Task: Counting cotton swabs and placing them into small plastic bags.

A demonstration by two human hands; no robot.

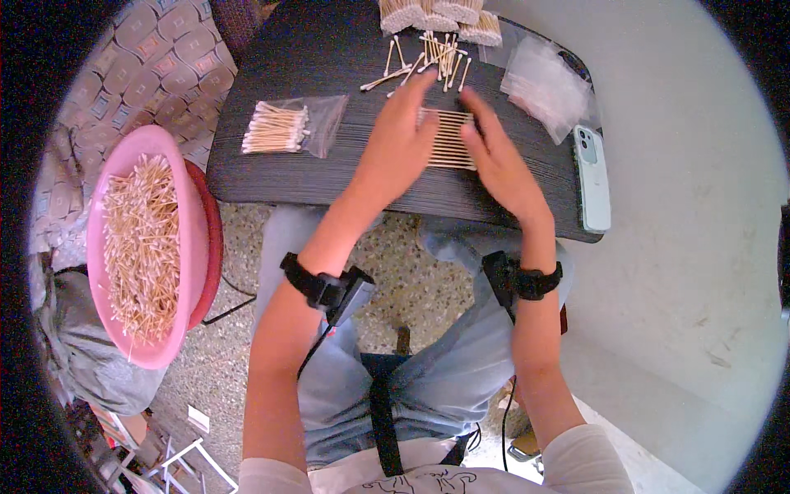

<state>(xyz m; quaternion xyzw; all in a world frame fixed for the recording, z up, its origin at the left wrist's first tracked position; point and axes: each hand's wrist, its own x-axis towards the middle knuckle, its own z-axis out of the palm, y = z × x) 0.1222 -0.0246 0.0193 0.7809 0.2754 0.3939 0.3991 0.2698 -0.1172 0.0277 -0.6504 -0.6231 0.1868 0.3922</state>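
Note:
A row of cotton swabs [450,140] lies side by side on the dark table, their sticks running left to right. My left hand [401,142] is at the row's left end, fingers stretched forward and thumb apart. At the opposite end is my right hand [500,161], its fingers also extended and the thumb spread toward the sticks. The swab tips are mostly hidden by my hands. Just beyond my fingertips lie loose cotton swabs [444,59], scattered at various angles. To the left, a clear plastic bag [327,123] holds a bundle of swabs.
A pink basin [95,247] heaped with cotton swabs stands left of the black table [271,181]. Packed swab bundles [444,15] sit at the far edge. Empty clear bags [543,86] and a pale phone [592,181] lie on the right, near the wall. Straps with small devices circle both wrists.

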